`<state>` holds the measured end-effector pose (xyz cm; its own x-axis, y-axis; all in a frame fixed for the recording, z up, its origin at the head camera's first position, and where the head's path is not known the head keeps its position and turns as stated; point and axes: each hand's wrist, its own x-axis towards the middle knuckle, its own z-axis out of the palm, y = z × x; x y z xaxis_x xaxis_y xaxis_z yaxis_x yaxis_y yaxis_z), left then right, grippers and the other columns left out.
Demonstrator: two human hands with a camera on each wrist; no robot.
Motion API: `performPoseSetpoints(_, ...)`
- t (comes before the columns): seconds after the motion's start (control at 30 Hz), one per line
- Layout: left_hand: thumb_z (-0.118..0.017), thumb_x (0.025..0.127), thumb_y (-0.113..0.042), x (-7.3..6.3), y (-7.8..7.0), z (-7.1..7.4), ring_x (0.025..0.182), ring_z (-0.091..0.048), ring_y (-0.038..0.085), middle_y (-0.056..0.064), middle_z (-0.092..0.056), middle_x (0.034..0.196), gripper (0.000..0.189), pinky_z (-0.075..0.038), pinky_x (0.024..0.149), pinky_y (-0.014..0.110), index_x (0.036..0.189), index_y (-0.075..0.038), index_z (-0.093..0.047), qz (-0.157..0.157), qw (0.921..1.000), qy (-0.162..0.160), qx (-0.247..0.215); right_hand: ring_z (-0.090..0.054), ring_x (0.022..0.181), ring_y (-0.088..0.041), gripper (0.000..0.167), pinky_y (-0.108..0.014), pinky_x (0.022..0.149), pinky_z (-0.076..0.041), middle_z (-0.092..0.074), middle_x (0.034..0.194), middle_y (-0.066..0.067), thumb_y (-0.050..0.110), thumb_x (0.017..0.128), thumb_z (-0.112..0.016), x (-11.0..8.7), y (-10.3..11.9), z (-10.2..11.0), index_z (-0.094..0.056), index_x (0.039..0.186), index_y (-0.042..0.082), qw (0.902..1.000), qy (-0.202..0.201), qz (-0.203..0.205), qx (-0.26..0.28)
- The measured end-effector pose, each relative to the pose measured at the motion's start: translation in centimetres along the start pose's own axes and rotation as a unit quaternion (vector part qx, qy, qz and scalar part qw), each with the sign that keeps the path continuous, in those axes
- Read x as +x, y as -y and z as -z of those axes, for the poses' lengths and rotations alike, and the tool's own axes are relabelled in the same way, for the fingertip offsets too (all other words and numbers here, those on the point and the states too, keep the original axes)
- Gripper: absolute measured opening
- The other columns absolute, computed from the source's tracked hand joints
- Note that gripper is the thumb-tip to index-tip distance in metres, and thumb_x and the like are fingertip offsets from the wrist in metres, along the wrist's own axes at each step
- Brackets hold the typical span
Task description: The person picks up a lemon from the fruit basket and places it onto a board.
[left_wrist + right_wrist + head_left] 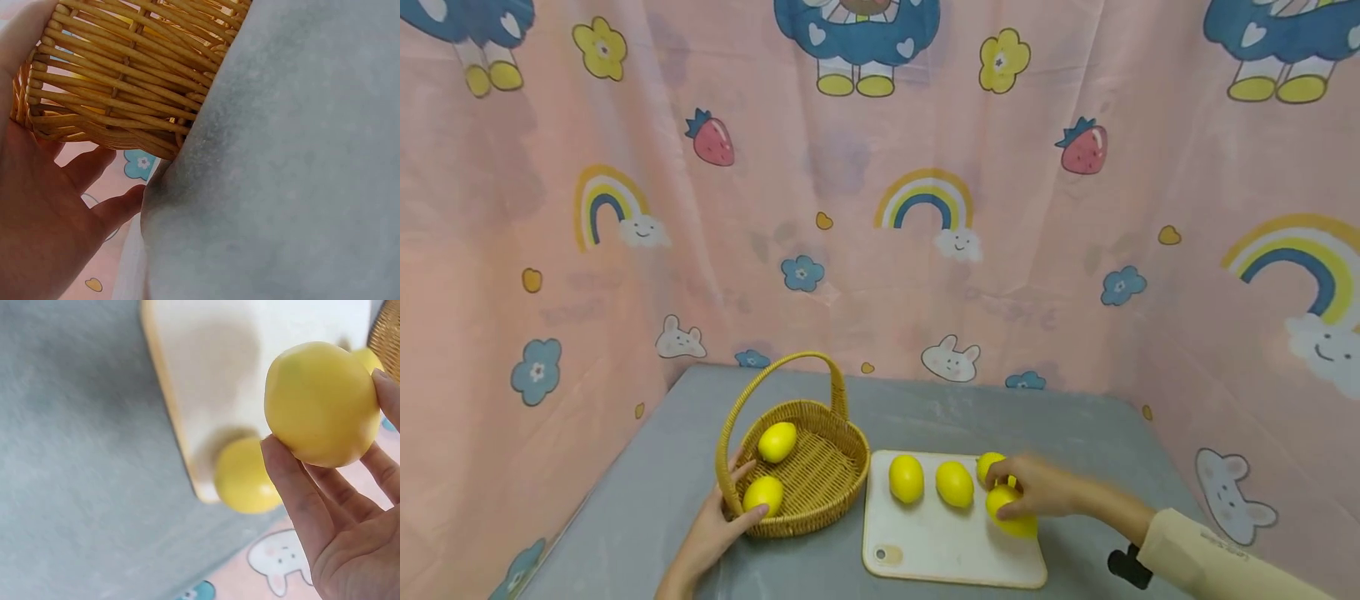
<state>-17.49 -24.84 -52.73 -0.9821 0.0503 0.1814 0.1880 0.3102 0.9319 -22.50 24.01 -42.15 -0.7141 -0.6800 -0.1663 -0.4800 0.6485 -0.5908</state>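
My right hand (1037,487) holds a yellow lemon (1011,510) between thumb and fingers above the right side of a white cutting board (951,546). In the right wrist view the held lemon (322,403) is raised off the board. Behind it on the board lies another lemon (988,467), partly hidden by the fingers. Two more lemons, one at the left (906,479) and one in the middle (955,484), lie along the board. My left hand (711,527) grips the left side of a wicker basket (805,525), thumb over the rim. Inside the basket are two lemons, a rear lemon (777,442) and a front lemon (763,497).
The basket's tall arched handle (782,360) rises above its left and back. Basket and board stand side by side on a grey-covered table (1000,417). A pink patterned curtain (880,317) hangs behind and at both sides.
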Motion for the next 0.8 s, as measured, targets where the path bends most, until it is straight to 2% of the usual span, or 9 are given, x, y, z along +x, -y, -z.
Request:
performPoseSetpoints(0.2,-0.075,0.090,-0.021,0.1,0.1,0.0,0.147,-0.008,0.050,0.010,-0.013,0.166,0.072,-0.016,0.105,0.078,0.151,-0.007,-0.041,0.000,0.9999,-0.002,0.015,-0.051,0.074,-0.011,0.029,-0.025,0.064,-0.044,-0.061,0.092,0.003,0.020,0.084,-0.081,-0.5,-1.0,-1.5,-0.068,0.106,0.004,0.9999,-0.001,-0.007,0.010)
performPoseSetpoints(0.23,-0.075,0.090,-0.022,0.1,0.1,0.0,0.147,-0.008,0.049,0.009,-0.013,0.166,0.072,-0.016,0.105,0.078,0.151,-0.007,-0.041,0.002,0.9999,-0.003,0.014,-0.052,0.077,-0.013,0.031,-0.026,0.066,-0.045,-0.062,0.094,0.001,0.022,0.085,-0.080,0.0,-3.5,-2.6,-0.067,0.108,0.005,0.9999,-0.003,0.014,-0.001)
performPoseSetpoints(0.37,-0.075,0.090,-0.023,0.2,0.2,0.0,0.148,-0.008,0.047,0.008,-0.012,0.166,0.072,-0.016,0.105,0.077,0.152,-0.008,-0.041,0.012,0.9998,-0.003,0.013,-0.053,0.081,-0.013,0.030,-0.031,0.067,-0.048,-0.063,0.098,0.001,0.024,0.087,-0.079,0.3,-5.8,-3.7,-0.067,0.108,0.006,0.9996,-0.002,0.029,0.004)
performPoseSetpoints(0.43,-0.075,0.090,-0.024,0.1,0.2,0.0,0.148,-0.008,0.047,0.008,-0.012,0.166,0.072,-0.017,0.105,0.077,0.152,-0.008,-0.040,0.014,0.9998,-0.002,0.014,-0.055,0.084,-0.012,0.030,-0.032,0.066,-0.049,-0.064,0.101,0.001,0.030,0.089,-0.077,1.0,-9.1,-4.8,-0.067,0.110,0.010,0.9984,-0.004,0.055,-0.012)
performPoseSetpoints(0.47,-0.075,0.090,-0.024,0.1,0.2,0.0,0.148,-0.007,0.047,0.008,-0.012,0.167,0.072,-0.017,0.105,0.077,0.152,-0.008,-0.040,0.015,0.9998,-0.002,0.014,-0.055,0.083,-0.009,0.030,-0.031,0.064,-0.049,-0.064,0.100,0.005,0.033,0.089,-0.077,0.9,-8.3,-4.5,-0.068,0.108,0.013,0.9990,-0.004,0.043,-0.004)
performPoseSetpoints(0.53,-0.074,0.091,-0.024,0.1,0.0,0.0,0.148,-0.007,0.048,0.008,-0.011,0.167,0.072,-0.018,0.105,0.076,0.152,-0.008,-0.040,0.016,0.9998,0.000,0.012,-0.056,0.087,-0.006,0.033,-0.030,0.065,-0.050,-0.064,0.103,0.009,0.041,0.089,-0.075,1.5,-10.9,-5.4,-0.067,0.110,0.018,0.9983,-0.010,0.054,-0.022)
performPoseSetpoints(0.6,-0.074,0.091,-0.023,0.0,-0.1,0.1,0.148,-0.006,0.048,0.008,-0.010,0.167,0.072,-0.019,0.105,0.076,0.152,-0.008,-0.040,0.016,0.9998,0.000,0.009,-0.057,0.090,-0.006,0.037,-0.031,0.067,-0.051,-0.064,0.105,0.010,0.048,0.086,-0.075,1.9,-12.1,-5.8,-0.066,0.111,0.022,0.9979,-0.010,0.051,-0.040)
performPoseSetpoints(0.73,-0.074,0.091,-0.024,0.1,-0.3,0.1,0.148,-0.005,0.047,0.006,-0.010,0.167,0.071,-0.019,0.106,0.076,0.152,-0.010,-0.040,0.020,0.9998,0.001,0.008,-0.059,0.092,-0.012,0.039,-0.036,0.073,-0.052,-0.065,0.106,0.005,0.044,0.084,-0.079,0.9,-7.7,-4.7,-0.067,0.108,0.015,0.9994,-0.013,0.020,-0.026)
performPoseSetpoints(0.8,-0.075,0.091,-0.023,0.0,-0.3,0.1,0.148,-0.005,0.047,0.006,-0.010,0.167,0.072,-0.018,0.106,0.076,0.152,-0.010,-0.040,0.019,0.9998,0.001,0.008,-0.059,0.091,-0.016,0.038,-0.038,0.073,-0.052,-0.064,0.105,0.001,0.035,0.084,-0.081,0.2,-5.0,-3.9,-0.066,0.107,0.009,0.9995,-0.013,0.016,-0.025)
